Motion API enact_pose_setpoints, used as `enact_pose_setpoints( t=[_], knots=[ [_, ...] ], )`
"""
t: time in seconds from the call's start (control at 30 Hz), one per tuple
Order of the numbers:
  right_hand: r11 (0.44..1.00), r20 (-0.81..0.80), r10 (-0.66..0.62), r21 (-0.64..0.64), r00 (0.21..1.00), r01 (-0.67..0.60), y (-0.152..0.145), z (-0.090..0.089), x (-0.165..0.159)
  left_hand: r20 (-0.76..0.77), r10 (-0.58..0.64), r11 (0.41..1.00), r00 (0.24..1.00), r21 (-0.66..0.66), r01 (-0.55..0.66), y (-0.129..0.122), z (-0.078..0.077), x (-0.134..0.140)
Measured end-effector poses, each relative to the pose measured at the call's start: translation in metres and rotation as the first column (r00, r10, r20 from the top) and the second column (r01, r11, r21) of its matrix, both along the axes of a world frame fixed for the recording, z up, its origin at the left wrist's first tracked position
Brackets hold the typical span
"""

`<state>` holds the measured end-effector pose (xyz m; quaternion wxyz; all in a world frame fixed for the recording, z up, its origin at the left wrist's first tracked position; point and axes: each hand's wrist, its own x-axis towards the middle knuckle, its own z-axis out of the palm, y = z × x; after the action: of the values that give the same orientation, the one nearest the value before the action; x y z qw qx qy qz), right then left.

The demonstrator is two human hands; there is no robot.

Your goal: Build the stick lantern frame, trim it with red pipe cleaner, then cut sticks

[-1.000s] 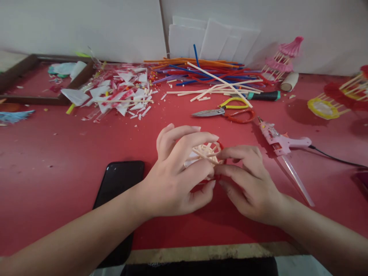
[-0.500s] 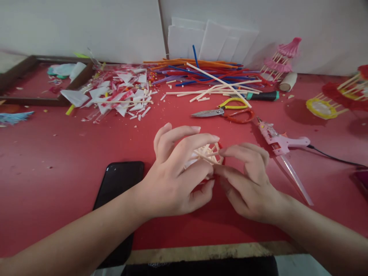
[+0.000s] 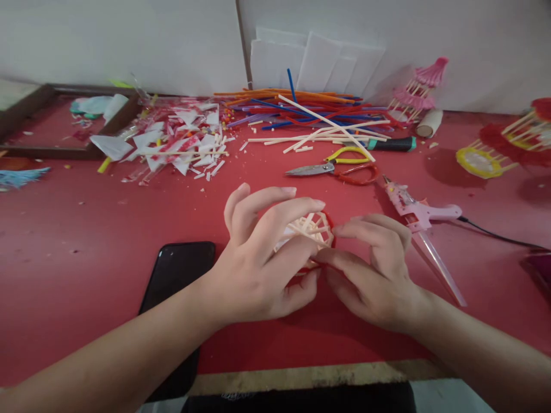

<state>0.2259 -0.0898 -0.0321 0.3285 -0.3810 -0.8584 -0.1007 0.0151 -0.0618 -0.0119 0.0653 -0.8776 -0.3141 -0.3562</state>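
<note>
Both hands close round a small, pale stick frame [image 3: 319, 225] near the bench's [image 3: 107, 252] front edge.
In the head view, the frame sits between the hands, right of the phone [image 3: 186, 269]. It looks roundish, so I can't pick out a long axis, but one stick slants across it down towards the right fingertips. The left hand [image 3: 267, 252] arches over it from the left, thumb and index nearly together at its near side, seemingly steadying it, the upper fingers loosely spread. The right hand [image 3: 374, 269] meets its right rim, fingers bent and drawn close; whether they pinch anything I can't tell. Neither hand is nearer. The sticks look matte and woody, with a red edging; the pink plastic glue gun [image 3: 419, 213] nearby carries a clear, smooth glue stick [image 3: 443, 272].
</note>
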Motion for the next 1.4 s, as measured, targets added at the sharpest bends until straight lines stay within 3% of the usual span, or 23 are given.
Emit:
enact_pose_setpoints(
  t=[0.4,0.87,1.4],
  knots=[
    [0.998,-0.041,0.028,-0.046,0.999,-0.030,0.001,-0.001,0.000,-0.086,0.016,0.999,0.996,0.032,-0.013,-0.003,0.002,0.000],
    [1.000,-0.103,0.020,-0.003,0.994,-0.020,0.002,-0.002,-0.001,-0.086,-0.059,0.988,0.995,-0.147,0.046,-0.002,0.003,0.001],
    [0.996,-0.100,0.048,0.079,0.994,-0.040,-0.001,-0.003,-0.008,-0.125,-0.036,0.994,0.991,-0.102,0.023,-0.008,0.006,0.003]
  ],
)
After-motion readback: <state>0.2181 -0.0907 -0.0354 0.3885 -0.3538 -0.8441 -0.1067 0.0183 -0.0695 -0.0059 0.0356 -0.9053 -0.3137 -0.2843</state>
